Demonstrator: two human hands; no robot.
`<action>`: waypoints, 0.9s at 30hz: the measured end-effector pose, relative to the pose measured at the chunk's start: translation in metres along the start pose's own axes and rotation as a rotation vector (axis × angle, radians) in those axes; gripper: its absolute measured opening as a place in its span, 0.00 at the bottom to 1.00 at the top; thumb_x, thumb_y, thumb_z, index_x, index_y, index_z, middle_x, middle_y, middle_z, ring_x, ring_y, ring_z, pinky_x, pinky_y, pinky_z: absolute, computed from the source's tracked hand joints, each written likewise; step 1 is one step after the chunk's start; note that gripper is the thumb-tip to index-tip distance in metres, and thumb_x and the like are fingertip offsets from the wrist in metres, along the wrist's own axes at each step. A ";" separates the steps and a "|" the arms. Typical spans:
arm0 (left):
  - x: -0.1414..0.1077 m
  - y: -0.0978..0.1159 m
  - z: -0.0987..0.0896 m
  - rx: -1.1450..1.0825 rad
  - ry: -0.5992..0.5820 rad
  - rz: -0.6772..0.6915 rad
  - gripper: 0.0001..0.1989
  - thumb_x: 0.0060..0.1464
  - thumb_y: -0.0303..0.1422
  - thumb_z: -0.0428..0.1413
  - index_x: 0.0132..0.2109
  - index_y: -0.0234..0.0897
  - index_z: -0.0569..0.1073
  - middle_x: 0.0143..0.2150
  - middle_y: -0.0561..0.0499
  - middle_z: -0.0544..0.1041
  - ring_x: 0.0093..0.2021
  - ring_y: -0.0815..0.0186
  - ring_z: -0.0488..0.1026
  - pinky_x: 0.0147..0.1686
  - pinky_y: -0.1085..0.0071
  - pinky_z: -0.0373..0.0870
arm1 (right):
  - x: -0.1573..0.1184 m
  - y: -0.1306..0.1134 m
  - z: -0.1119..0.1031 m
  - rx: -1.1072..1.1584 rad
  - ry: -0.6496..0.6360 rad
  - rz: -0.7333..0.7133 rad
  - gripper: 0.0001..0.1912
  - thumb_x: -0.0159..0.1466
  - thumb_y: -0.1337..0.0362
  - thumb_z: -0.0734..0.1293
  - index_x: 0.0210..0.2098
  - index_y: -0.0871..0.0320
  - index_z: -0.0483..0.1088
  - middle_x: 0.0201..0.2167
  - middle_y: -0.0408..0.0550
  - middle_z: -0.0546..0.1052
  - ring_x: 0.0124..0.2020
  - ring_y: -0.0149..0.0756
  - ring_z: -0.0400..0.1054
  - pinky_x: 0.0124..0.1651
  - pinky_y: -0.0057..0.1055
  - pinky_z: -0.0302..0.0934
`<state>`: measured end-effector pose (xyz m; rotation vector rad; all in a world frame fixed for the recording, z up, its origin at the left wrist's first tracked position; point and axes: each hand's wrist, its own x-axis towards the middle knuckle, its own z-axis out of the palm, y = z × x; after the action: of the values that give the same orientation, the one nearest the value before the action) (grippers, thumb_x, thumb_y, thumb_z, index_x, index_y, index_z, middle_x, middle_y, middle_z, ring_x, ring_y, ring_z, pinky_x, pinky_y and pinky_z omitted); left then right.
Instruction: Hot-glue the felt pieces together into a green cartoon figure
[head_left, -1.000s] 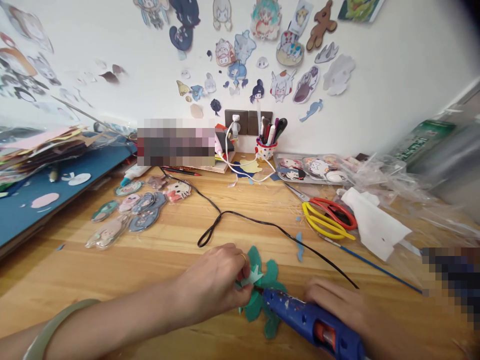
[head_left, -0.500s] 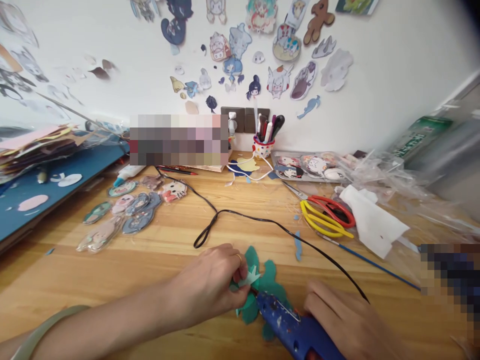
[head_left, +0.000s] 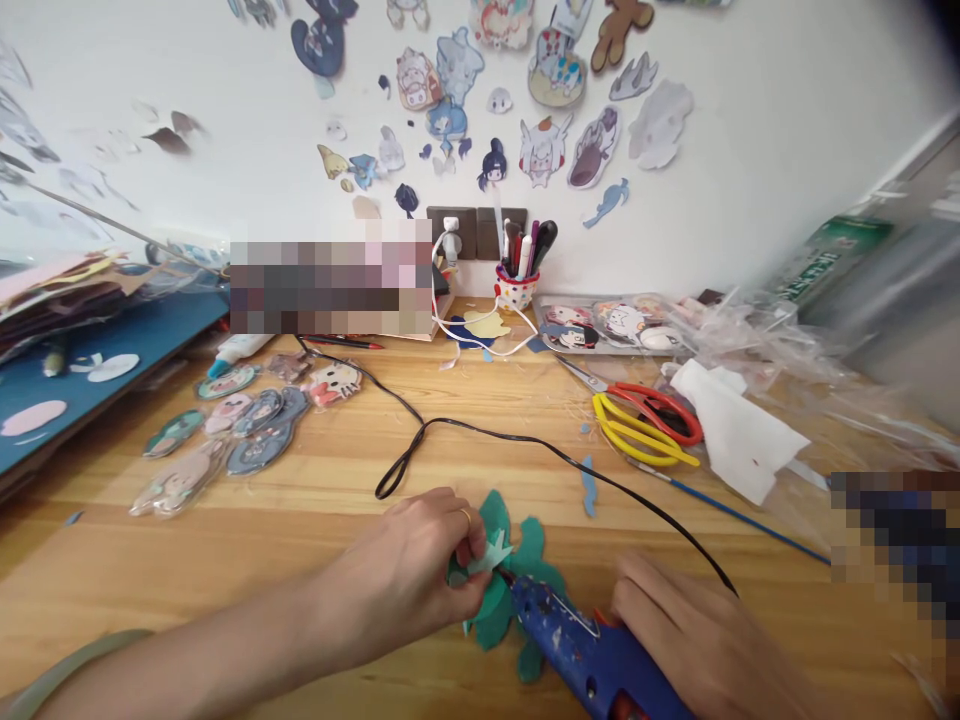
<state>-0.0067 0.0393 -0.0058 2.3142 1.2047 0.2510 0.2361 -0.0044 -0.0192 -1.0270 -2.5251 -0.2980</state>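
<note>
Fingers (head_left: 469,598) of left hand (head_left: 420,555) pinching pale-green cutout (head_left: 491,555), right hand (head_left: 686,625) gripping blue glue gun (head_left: 574,635)

The head view is shifted slightly rightward and downward. The blue glue gun (head_left: 574,642) is angled more steeply, and an orange part (head_left: 601,617) is exposed beside the right fingers (head_left: 651,602).

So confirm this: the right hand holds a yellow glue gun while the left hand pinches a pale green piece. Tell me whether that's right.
Not quite: the glue gun is blue, not yellow, as the head view shows. The right hand does hold it, and the left hand does pinch the pale green piece.
</note>
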 end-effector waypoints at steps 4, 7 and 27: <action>-0.001 0.001 -0.001 0.016 -0.004 -0.004 0.02 0.45 0.28 0.52 0.29 0.37 0.69 0.27 0.54 0.70 0.27 0.70 0.65 0.26 0.76 0.60 | 0.000 -0.001 -0.003 0.032 -0.062 0.014 0.19 0.63 0.74 0.46 0.24 0.56 0.62 0.21 0.47 0.70 0.20 0.33 0.65 0.23 0.27 0.55; -0.001 0.001 -0.002 0.035 -0.009 -0.002 0.01 0.45 0.27 0.52 0.29 0.36 0.68 0.27 0.53 0.70 0.27 0.70 0.65 0.26 0.76 0.60 | 0.001 0.000 -0.005 0.034 -0.081 0.016 0.19 0.62 0.74 0.47 0.25 0.57 0.63 0.22 0.48 0.71 0.20 0.33 0.65 0.23 0.27 0.56; -0.002 -0.006 -0.010 0.022 -0.017 0.166 0.07 0.56 0.29 0.50 0.35 0.39 0.73 0.34 0.51 0.72 0.36 0.68 0.67 0.33 0.74 0.63 | 0.003 0.011 -0.011 0.508 -0.040 0.397 0.05 0.56 0.67 0.59 0.33 0.53 0.61 0.29 0.43 0.70 0.30 0.33 0.67 0.29 0.27 0.61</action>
<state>-0.0158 0.0443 -0.0006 2.4339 1.0123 0.2773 0.2448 0.0012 -0.0081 -1.2768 -2.1816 0.4563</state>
